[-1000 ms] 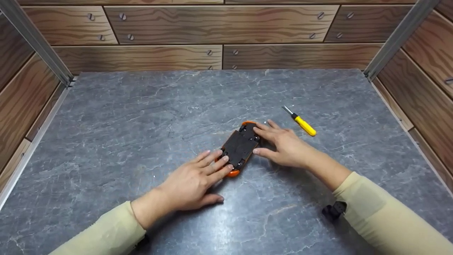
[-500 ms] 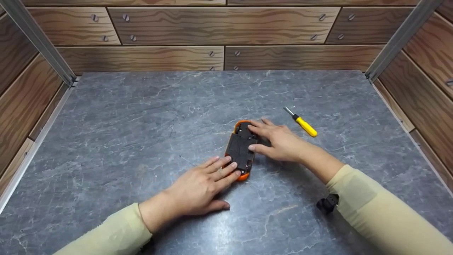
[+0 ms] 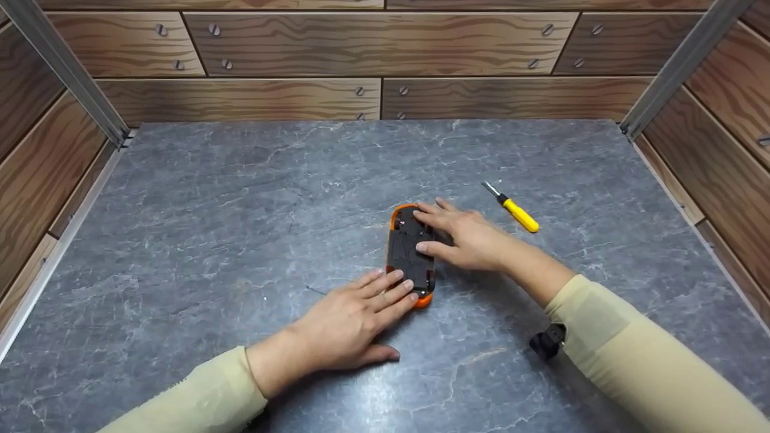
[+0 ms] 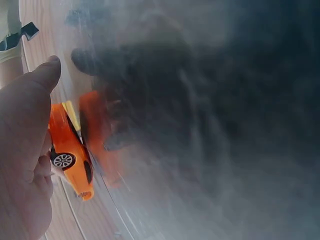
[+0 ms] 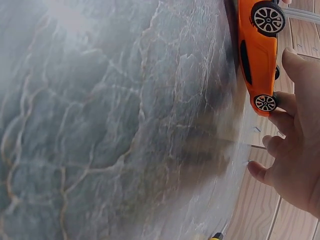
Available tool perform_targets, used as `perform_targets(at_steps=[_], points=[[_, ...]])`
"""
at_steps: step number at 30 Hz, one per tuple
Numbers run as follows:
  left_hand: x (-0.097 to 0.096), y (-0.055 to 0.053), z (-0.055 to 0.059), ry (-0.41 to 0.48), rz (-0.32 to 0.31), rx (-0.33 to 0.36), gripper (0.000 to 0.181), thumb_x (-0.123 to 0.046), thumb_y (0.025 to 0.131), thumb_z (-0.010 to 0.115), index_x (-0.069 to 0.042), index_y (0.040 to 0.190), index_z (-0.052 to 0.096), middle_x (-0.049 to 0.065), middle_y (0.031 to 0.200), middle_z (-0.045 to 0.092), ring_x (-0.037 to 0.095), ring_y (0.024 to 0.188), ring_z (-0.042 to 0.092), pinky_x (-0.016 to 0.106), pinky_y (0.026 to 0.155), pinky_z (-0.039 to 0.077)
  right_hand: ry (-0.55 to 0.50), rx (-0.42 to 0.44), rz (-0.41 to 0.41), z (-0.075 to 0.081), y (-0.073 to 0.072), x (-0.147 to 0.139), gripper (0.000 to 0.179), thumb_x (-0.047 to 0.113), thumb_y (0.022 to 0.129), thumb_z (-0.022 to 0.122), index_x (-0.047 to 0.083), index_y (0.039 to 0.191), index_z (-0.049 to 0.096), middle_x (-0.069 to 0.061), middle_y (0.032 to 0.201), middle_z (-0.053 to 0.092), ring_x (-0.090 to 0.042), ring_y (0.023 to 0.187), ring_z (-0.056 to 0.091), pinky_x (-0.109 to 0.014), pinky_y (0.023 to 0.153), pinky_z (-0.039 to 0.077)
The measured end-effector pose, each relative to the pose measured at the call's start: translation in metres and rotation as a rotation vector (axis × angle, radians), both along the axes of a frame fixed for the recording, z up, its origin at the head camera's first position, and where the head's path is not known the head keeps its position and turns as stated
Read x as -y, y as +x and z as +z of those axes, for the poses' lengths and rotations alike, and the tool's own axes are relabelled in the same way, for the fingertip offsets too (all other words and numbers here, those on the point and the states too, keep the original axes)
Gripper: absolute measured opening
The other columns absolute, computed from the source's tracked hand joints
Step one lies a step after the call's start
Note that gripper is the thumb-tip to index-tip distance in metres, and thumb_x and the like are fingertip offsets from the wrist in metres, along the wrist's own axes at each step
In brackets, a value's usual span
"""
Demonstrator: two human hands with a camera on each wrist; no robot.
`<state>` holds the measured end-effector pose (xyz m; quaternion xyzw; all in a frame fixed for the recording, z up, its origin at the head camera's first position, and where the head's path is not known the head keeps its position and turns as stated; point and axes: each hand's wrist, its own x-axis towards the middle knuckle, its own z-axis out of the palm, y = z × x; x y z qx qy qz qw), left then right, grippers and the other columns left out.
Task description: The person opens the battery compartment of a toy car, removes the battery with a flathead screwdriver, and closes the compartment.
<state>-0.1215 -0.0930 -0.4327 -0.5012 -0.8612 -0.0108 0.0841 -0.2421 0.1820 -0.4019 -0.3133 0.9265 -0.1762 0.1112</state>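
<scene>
A toy car (image 3: 411,255) lies upside down on the table, its black underside facing up and its orange body showing around the edges. My left hand (image 3: 352,316) rests its extended fingertips on the near end. My right hand (image 3: 472,240) touches the far end and right side with fingertips and thumb, the fingers fairly straight. In the left wrist view the orange side and a wheel of the car (image 4: 72,162) show beside my left hand (image 4: 25,145). The right wrist view has the car (image 5: 257,50) at the fingers of my right hand (image 5: 295,135).
A screwdriver (image 3: 520,215) with a yellow handle lies on the grey marbled table (image 3: 210,210), right of and beyond the car. Wood-patterned panels (image 3: 385,42) stand around the back and sides. A thin dark line (image 3: 314,290) shows just left of my left hand.
The toy car has turned counterclockwise on the table: its far end went left, its near end right. My left hand has shifted right and nearer; my right hand has shifted left.
</scene>
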Motion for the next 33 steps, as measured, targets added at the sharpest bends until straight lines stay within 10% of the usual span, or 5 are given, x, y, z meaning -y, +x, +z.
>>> perform_targets(at_steps=[18, 33], points=[[-0.007, 0.005, 0.003, 0.171, -0.037, 0.119, 0.080, -0.057, 0.103, 0.063, -0.008, 0.163, 0.042, 0.014, 0.165, 0.042, 0.032, 0.155, 0.034, 0.046, 0.127, 0.027, -0.252, -0.026, -0.044, -0.007, 0.007, -0.013, 0.064, 0.043, 0.107, 0.062, 0.014, 0.162, 0.047, -0.007, 0.166, 0.042, -0.034, 0.155, 0.034, -0.054, 0.126, 0.029], [0.001, -0.033, 0.017, 0.617, 0.148, 0.216, 0.076, -0.039, 0.086, 0.089, -0.004, 0.148, 0.061, 0.015, 0.140, 0.068, 0.032, 0.124, 0.068, 0.052, 0.113, 0.048, -0.460, 0.079, -0.206, -0.004, 0.019, -0.019, 0.054, 0.032, 0.105, 0.070, 0.012, 0.153, 0.058, -0.008, 0.152, 0.060, -0.033, 0.134, 0.060, -0.056, 0.109, 0.051]])
